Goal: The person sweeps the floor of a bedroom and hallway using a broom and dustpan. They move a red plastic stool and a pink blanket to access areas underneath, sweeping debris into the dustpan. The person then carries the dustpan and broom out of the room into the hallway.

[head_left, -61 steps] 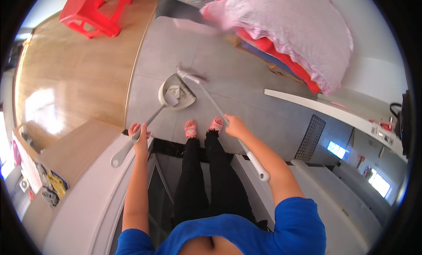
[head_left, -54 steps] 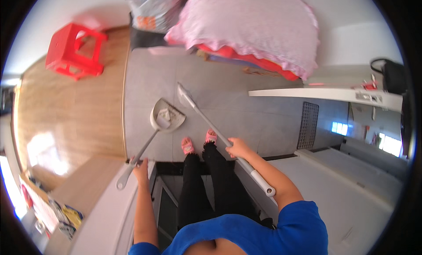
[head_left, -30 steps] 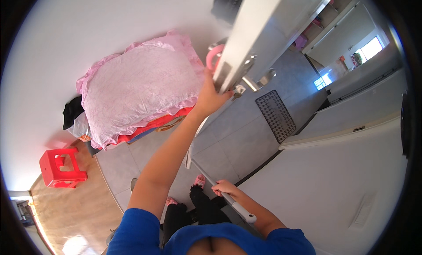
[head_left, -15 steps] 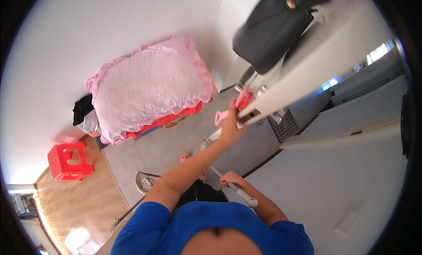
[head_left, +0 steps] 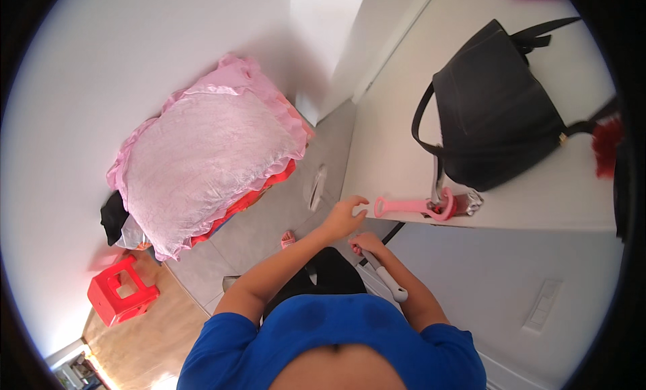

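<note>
My left hand (head_left: 344, 218) is raised at the edge of a white door (head_left: 390, 158), fingers curved and apart, with nothing in them. A small gap lies between it and the pink ring-ended handle (head_left: 404, 206) fixed at the metal door handle (head_left: 439, 181). Lower down, my right hand (head_left: 365, 243) is closed around a white pole (head_left: 390, 282) with a thick grip, held slanting beside my body. The pole's lower part is hidden, so I cannot tell its kind. A black handbag (head_left: 494, 111) hangs against the door above the pink handle.
At left, a pink ruffled pillow (head_left: 208, 161) lies on a pile with red cloth. A red plastic stool (head_left: 121, 292) stands on the wooden floor. A white object (head_left: 317, 188) rests on the grey tiles. Wall switches (head_left: 544, 304) are at right; a dustpan edge (head_left: 231, 281) shows near my left arm.
The door has swung from nearly edge-on to showing its broad face. My left hand has let go of the pink handle. My right hand still holds the pole.
</note>
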`<state>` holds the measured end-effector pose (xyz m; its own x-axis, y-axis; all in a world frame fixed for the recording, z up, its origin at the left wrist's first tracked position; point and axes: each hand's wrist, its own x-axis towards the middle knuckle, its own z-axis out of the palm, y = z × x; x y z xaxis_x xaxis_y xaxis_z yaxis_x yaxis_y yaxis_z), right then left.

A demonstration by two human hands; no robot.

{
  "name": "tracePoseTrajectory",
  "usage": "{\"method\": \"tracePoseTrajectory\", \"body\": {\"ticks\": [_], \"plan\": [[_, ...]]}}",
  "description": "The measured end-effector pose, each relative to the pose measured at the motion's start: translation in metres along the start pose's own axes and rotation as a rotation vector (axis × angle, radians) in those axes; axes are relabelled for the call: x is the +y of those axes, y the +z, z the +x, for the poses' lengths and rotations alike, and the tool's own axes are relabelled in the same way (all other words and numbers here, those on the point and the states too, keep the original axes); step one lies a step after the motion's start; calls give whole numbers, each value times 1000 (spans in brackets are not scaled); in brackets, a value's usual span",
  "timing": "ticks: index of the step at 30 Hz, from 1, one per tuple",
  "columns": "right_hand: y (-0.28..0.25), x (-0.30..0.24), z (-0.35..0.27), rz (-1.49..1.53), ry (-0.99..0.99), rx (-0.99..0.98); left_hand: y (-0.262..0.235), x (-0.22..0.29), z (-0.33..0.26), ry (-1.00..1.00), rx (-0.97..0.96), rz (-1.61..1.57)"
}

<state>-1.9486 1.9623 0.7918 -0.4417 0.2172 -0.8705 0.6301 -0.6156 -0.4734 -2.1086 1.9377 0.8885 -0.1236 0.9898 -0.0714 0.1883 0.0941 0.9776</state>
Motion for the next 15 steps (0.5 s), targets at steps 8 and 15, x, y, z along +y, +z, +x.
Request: {"method": "tracePoseTrajectory", "body": {"ticks": [8,15], "plan": [[-50,-29,37,339,-12,277,-42,-101,29,-217,37,-92],[-80,-71,83,168,-30,155,-121,-122,84,-173,170,304]]}}
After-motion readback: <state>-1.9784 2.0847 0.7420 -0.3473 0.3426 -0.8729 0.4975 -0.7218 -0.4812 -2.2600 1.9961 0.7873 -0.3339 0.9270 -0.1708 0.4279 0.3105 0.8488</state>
